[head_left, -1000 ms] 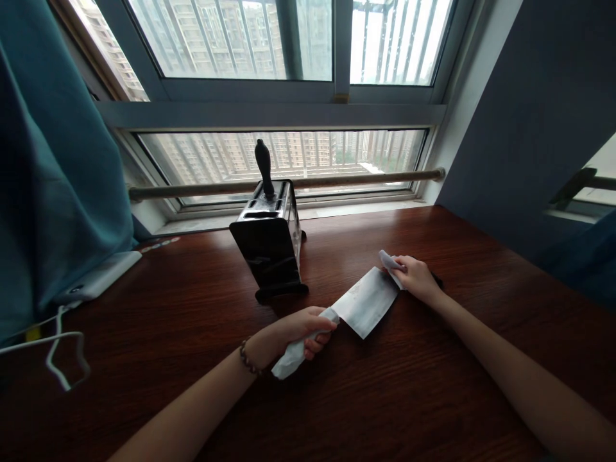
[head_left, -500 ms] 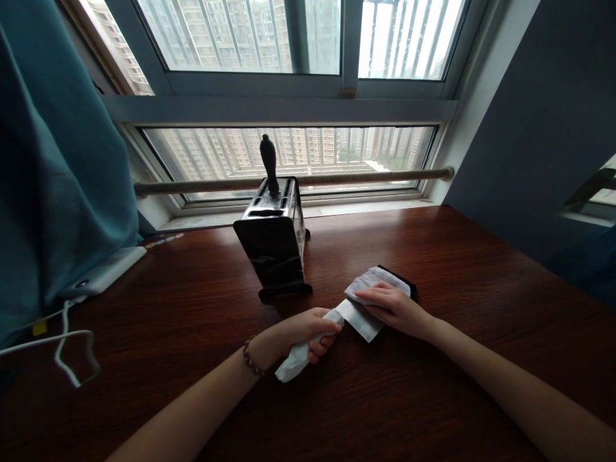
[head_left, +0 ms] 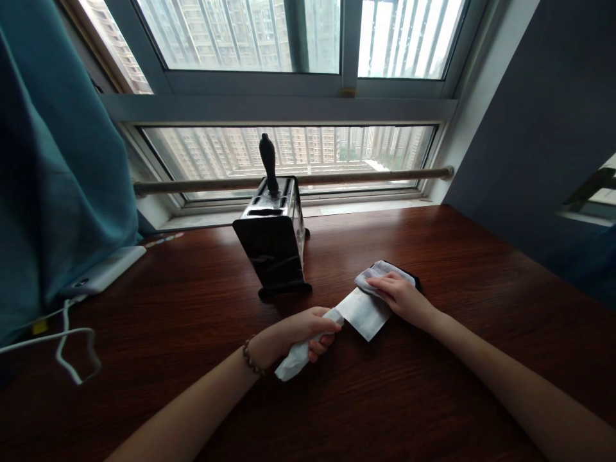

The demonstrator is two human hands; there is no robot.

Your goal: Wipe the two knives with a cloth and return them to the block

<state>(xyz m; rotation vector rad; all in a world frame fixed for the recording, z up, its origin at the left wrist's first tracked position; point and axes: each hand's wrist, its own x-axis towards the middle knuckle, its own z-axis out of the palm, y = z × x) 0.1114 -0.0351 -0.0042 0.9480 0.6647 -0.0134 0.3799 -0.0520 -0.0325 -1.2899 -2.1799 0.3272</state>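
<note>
- The cleaver (head_left: pixel 364 312) lay flat on the wooden table (head_left: pixel 409 398) just right of the frame's centre, its broad pale blade pointing toward the right and up.
- The left hand (head_left: pixel 303 332) was closed around the cleaver's handle, which was wrapped in a white cloth (head_left: pixel 294 360); the loose end of that cloth hung out below the fist, toward the lower left.
- A beaded bracelet (head_left: pixel 251 358) sat on the left wrist.
- The right hand (head_left: pixel 402 296) lay palm down with its fingers pressed onto a white rag (head_left: pixel 380 273), holding it against the far end of the blade; it was pressing rather than pinching.
- A dark edge showed just behind the rag, at its right; what it was could not be told.
- A dark knife block (head_left: pixel 274 247) stood upright above the left hand, near the centre of the frame, well apart from the blade, with one black handle (head_left: pixel 268 160) sticking out of its top.
- At the left edge a white device (head_left: pixel 103 273) with a white cable (head_left: pixel 67 350) rested on the table beneath a teal curtain (head_left: pixel 52 179).
- A window (head_left: pixel 289 96) filled the top of the frame.
</note>
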